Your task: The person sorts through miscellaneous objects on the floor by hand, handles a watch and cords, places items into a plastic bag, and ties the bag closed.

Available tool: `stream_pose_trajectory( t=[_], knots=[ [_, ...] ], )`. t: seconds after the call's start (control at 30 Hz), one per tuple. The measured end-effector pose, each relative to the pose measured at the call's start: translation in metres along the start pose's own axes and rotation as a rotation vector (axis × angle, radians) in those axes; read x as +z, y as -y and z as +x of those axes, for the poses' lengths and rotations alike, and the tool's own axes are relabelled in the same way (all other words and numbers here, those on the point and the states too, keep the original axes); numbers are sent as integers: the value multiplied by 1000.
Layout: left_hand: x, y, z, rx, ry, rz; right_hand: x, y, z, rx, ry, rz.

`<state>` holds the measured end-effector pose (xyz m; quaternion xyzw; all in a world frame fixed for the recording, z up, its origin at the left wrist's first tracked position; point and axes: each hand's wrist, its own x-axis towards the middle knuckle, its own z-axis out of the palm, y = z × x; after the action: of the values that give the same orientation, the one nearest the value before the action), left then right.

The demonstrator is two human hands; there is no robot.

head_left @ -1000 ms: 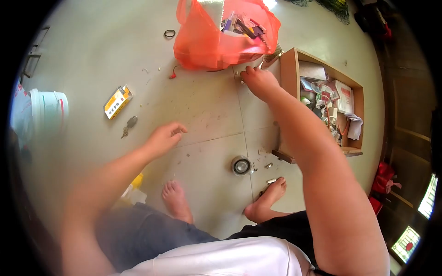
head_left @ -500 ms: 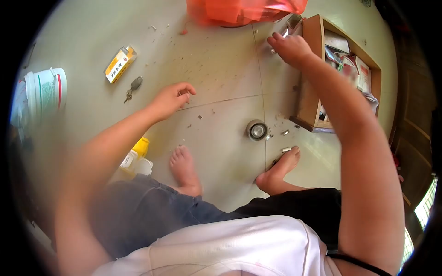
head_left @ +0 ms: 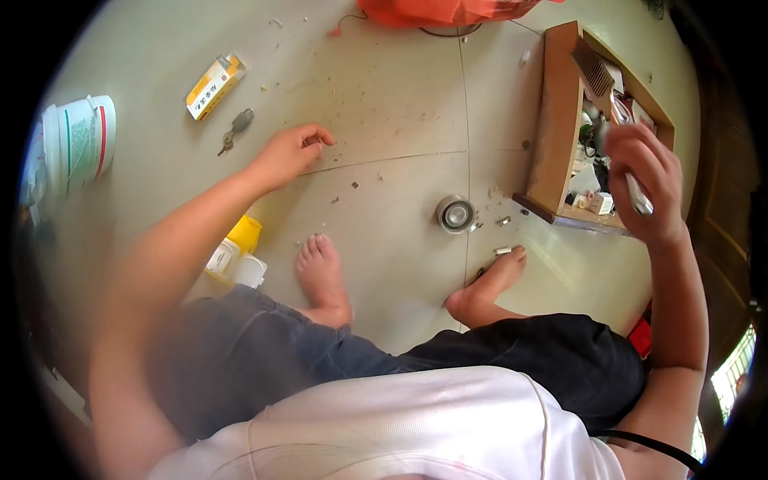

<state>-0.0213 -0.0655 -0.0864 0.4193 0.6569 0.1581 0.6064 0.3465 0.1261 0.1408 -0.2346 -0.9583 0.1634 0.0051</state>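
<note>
Over the open wooden drawer box (head_left: 558, 120) on the right, my right hand (head_left: 650, 180) is closed round the handle of a brush (head_left: 594, 74). Its flat brown head points up and left, and a silvery handle end sticks out below my fingers. Part of the handle is hidden by the hand. My left hand (head_left: 298, 152) hovers above the tiled floor with loosely bent fingers, thumb apart, and nothing visible in it. Keys (head_left: 237, 128) and a yellow-and-white carton (head_left: 214, 88) lie beyond it on the left.
A round metal container (head_left: 456, 214) stands between my feet, with small bits beside it. Crumbs (head_left: 380, 120) are scattered on the tiles. A red plastic bag (head_left: 448, 10) sits at the far edge, a white bucket (head_left: 80, 140) at left, and a yellow container (head_left: 246, 234) near my left leg.
My right hand has moved right and toward me, from beside the drawer box's far left corner to over it, lifting the brush. My left hand has barely moved.
</note>
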Motion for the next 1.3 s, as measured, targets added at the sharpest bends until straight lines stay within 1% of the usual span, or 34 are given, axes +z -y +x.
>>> stream_pose_trajectory(
  t=[0.03,0.07,0.13,0.17,0.2,0.27,0.33,0.37,0.43,0.47,0.53,0.57,0.6,0.63,0.67,0.7,0.77,0.8,0.87,0.9,0.93,1.0,1.07,1.1,1.13,1.17,1.23,1.27,1.3],
  knots=[
    [-1,1,1,-1,3,2,-6,6,-4,-85,-80,186],
    [-1,2,3,-15,24,3,-10,9,-9,-81,-81,183],
    [1,-2,7,-24,43,-2,-16,8,-18,-95,-223,280],
    [3,-4,6,-41,48,-7,-14,8,-16,-48,-345,471],
    [6,-6,5,-56,56,-8,-9,9,-14,-42,-341,472],
    [9,0,10,-47,88,-21,3,5,-6,323,-532,1090],
    [10,-3,15,-35,113,-31,21,-13,12,590,-250,1164],
    [10,-6,13,-21,101,-13,35,-19,16,592,-252,1165],
    [10,-7,8,-16,88,5,61,-27,19,700,-333,1918],
    [8,-7,8,-1,73,17,61,-29,20,702,-334,1920],
    [8,-7,9,16,62,31,50,-34,19,458,-110,1810],
    [8,-5,7,11,58,28,29,-30,15,545,-83,1374],
    [7,-3,5,7,51,24,10,-36,10,550,-45,1160],
    [6,-1,4,8,48,22,0,-48,-1,442,-59,902],
    [6,2,3,-38,71,20,-6,-55,-8,333,-74,643],
    [7,5,3,-82,94,19,-11,-51,-13,332,-75,636],
    [11,8,4,-59,101,22,-18,-42,-25,415,-14,-29],
    [11,9,4,-45,107,25,-14,-48,-30,409,47,-100],
    [13,1,5,-42,96,10,13,-67,-40,466,177,-334],
    [15,-3,5,-45,92,-7,19,-62,-36,610,376,-338],
    [14,-8,5,-46,82,-2,30,-58,-37,536,352,-374],
    [13,-17,1,-67,91,-7,46,-38,-24,477,318,-211],
    [9,-6,7,-58,109,-7,77,-16,-14,235,268,77],
    [9,-1,12,-51,128,-12,92,0,-11,28,253,153],
    [12,0,14,-39,118,-13,111,19,-6,-57,363,126],
    [15,1,14,-13,110,7,135,34,-6,-153,378,122],
    [14,-2,14,42,67,35,180,51,-12,-334,546,-53],
    [15,-4,13,48,60,56,197,58,-14,-379,632,-164],
    [18,-5,9,43,55,73,212,57,-20,-377,619,-212]
  ],
)
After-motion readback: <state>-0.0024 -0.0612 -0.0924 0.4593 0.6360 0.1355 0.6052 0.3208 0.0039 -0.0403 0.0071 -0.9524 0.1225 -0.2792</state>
